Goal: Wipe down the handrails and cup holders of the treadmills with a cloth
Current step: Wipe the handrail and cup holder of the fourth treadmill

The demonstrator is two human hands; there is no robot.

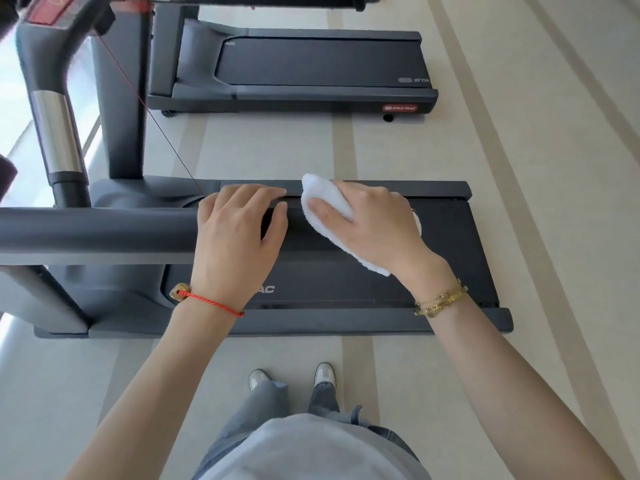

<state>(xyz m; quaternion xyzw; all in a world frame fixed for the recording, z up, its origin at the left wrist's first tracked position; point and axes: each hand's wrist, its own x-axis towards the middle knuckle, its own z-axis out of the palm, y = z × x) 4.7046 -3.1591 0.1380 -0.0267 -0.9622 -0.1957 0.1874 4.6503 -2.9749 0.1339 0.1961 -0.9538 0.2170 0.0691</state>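
Grey striped floor fills the view, and two treadmills lie across it: the far treadmill up at the top, the near treadmill right under the person's arms. From the near machine's left end a thick dark handrail runs toward the middle of the view and ends beneath the hands.

Left hand lies across the rail's free end, fingers close together and draped over the top, thumb down the near side; I'd call it steadying, not a tight clutch. Right hand is wrapped around the white cloth, thumb pressing it flat, a bundle poking out past the fingertips and a tail hanging below the palm. It sits just beside the rail's tip; whether the cloth touches the rail, I cannot tell.

Wiping looks to be at the very end of this rail. Risks from here: the cloth slides off the tip and leaves the end cap unwiped; the patch under the left palm gets missed unless that hand shifts. No cup holders are in sight.
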